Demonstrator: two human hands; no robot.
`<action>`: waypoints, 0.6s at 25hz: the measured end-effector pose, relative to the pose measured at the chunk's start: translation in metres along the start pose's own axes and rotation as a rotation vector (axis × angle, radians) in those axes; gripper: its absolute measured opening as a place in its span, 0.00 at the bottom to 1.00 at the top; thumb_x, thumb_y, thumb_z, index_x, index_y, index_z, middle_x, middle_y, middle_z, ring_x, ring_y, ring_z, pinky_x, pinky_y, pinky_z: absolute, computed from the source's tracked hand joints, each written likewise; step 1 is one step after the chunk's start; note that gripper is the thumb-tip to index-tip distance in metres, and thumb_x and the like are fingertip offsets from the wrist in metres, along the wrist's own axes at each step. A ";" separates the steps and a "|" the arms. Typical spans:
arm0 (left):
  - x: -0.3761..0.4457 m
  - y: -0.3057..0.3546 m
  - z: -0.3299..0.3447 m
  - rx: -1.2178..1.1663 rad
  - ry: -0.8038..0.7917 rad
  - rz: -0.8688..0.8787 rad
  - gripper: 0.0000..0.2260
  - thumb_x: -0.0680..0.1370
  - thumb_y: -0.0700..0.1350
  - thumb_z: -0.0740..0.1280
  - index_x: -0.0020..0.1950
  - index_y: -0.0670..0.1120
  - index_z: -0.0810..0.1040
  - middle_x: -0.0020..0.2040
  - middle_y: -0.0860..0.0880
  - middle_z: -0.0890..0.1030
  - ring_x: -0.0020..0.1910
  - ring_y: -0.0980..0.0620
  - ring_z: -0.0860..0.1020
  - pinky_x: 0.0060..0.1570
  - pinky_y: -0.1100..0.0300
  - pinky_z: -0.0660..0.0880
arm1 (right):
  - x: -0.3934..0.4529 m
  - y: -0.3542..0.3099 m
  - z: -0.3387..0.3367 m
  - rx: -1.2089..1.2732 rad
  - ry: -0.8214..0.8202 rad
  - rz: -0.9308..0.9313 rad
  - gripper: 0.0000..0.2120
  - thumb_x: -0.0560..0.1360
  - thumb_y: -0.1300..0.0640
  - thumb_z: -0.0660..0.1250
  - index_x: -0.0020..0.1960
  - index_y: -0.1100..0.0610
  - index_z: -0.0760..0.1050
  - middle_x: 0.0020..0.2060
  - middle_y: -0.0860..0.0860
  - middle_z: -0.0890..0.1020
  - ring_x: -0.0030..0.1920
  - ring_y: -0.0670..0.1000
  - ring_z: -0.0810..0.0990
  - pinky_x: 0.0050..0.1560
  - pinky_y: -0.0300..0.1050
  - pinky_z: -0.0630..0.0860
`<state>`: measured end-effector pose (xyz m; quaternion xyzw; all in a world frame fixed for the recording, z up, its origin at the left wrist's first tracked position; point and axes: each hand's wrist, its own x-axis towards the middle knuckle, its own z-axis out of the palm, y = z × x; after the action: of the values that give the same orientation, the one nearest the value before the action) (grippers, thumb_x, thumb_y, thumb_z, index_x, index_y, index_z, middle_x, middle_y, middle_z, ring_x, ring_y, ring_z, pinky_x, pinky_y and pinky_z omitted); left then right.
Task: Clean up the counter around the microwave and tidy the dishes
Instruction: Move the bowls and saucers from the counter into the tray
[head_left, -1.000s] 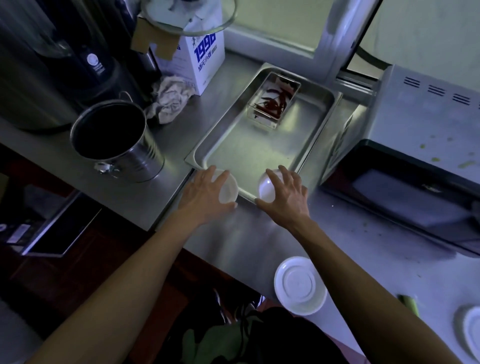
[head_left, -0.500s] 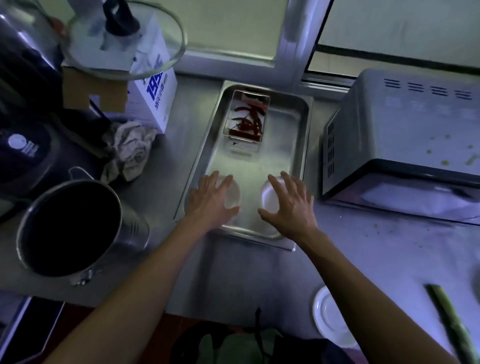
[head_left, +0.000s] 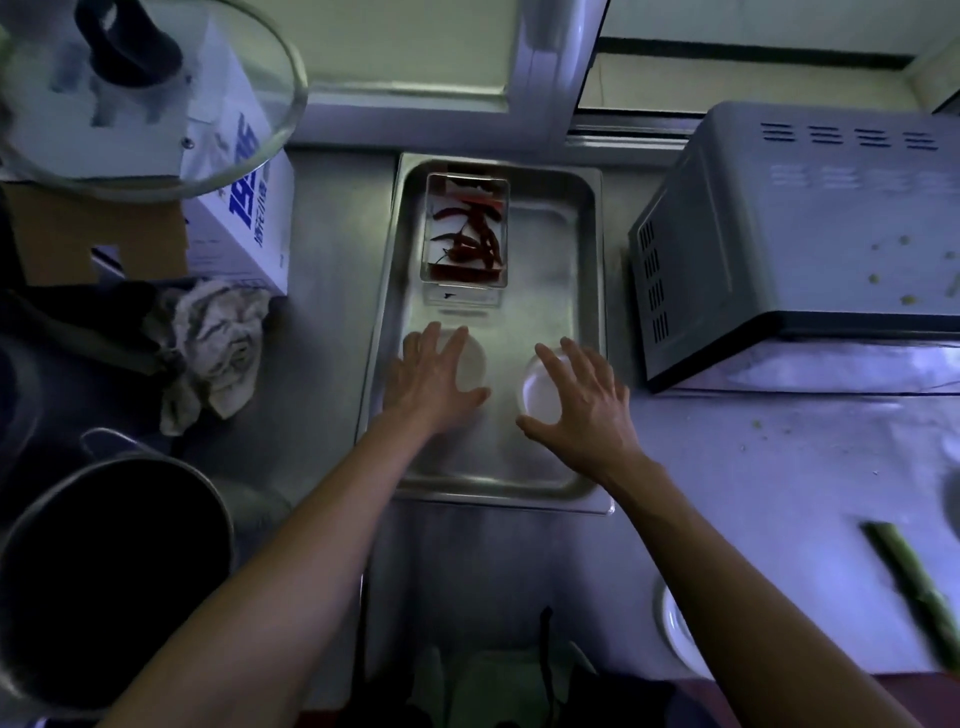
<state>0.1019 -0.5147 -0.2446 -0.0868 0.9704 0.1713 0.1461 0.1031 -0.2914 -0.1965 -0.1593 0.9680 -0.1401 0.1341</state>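
Partly done, by my judgement: two small white bowls sit inside the steel tray (head_left: 587, 332) beside the microwave (head_left: 789, 244). The left hand (head_left: 431, 376) lies over the left bowl (head_left: 474, 358) with fingers spread; the right hand (head_left: 584, 402) covers the right bowl (head_left: 537, 392), fingers splayed. Whether either hand bears on its bowl cannot be told. A clear box (head_left: 466, 234) of dried red chillies stands at the tray's far end. Outstanding: a white plate (head_left: 675, 623) at the bench (head_left: 753, 493) edge, a green stalk (head_left: 914, 587), and green specks on bench and microwave top. Tray and bench are smooth brushed metal; the bowls are round and glossy; a crumpled rag (head_left: 218, 353) lies left of the tray.
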 end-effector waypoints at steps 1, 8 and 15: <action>0.006 0.000 0.001 0.017 0.001 0.012 0.43 0.71 0.67 0.68 0.79 0.57 0.53 0.79 0.48 0.51 0.76 0.41 0.52 0.72 0.39 0.58 | 0.003 0.001 0.001 0.002 -0.007 0.005 0.44 0.70 0.32 0.68 0.78 0.41 0.50 0.79 0.49 0.52 0.78 0.57 0.50 0.70 0.65 0.60; 0.034 -0.007 -0.003 0.050 0.018 0.034 0.42 0.70 0.66 0.69 0.78 0.56 0.55 0.79 0.46 0.53 0.77 0.39 0.53 0.71 0.37 0.60 | 0.033 0.001 0.004 0.018 -0.022 -0.021 0.44 0.69 0.33 0.68 0.78 0.42 0.52 0.79 0.49 0.52 0.78 0.57 0.50 0.71 0.65 0.60; 0.050 -0.010 0.001 0.056 0.021 0.026 0.43 0.69 0.67 0.69 0.78 0.56 0.53 0.80 0.46 0.52 0.77 0.39 0.53 0.68 0.35 0.62 | 0.043 0.006 0.009 0.014 -0.054 -0.041 0.45 0.69 0.33 0.69 0.78 0.42 0.52 0.80 0.49 0.51 0.79 0.57 0.50 0.73 0.65 0.58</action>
<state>0.0576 -0.5290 -0.2641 -0.0717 0.9774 0.1449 0.1362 0.0650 -0.3030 -0.2160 -0.1818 0.9596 -0.1450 0.1583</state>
